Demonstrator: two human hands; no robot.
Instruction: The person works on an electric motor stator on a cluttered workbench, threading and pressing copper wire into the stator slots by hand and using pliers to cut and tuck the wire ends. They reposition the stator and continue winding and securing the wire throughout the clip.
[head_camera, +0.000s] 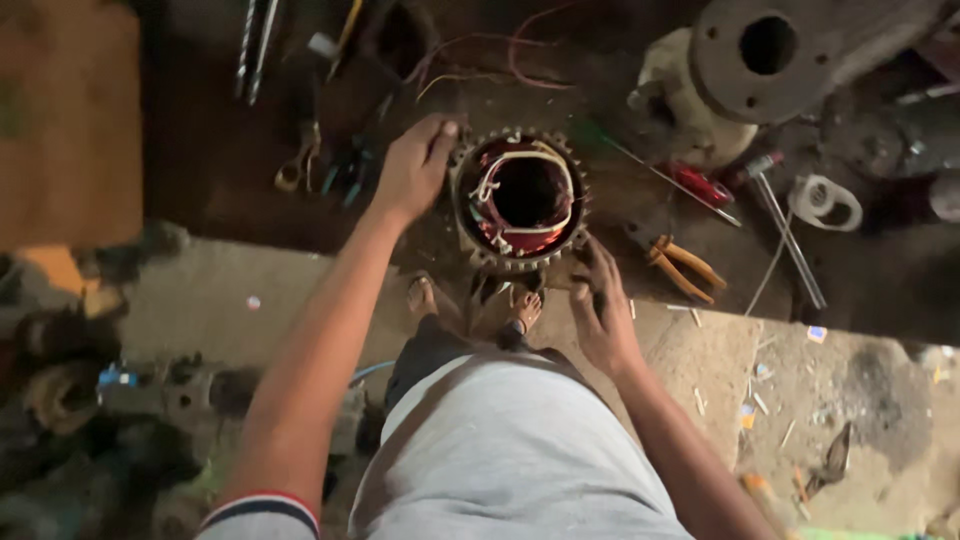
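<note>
A round finned motor stator (520, 198) with red and white windings inside stands upright on the dark workshop floor, its bore facing up. My left hand (415, 165) rests on its upper left rim, fingers curled against the fins. My right hand (600, 310) touches the lower right side of the stator near its base, fingers bent. Both of my bare feet (470, 305) stand just in front of the stator.
Orange-handled pliers (682, 265) and a red-handled screwdriver (695, 185) lie to the right. A tape roll (825, 202) and a big metal flange (780, 50) sit at the far right. Scissors (300, 165), wires and drill bits lie at the upper left. Machine parts (170, 395) crowd the lower left.
</note>
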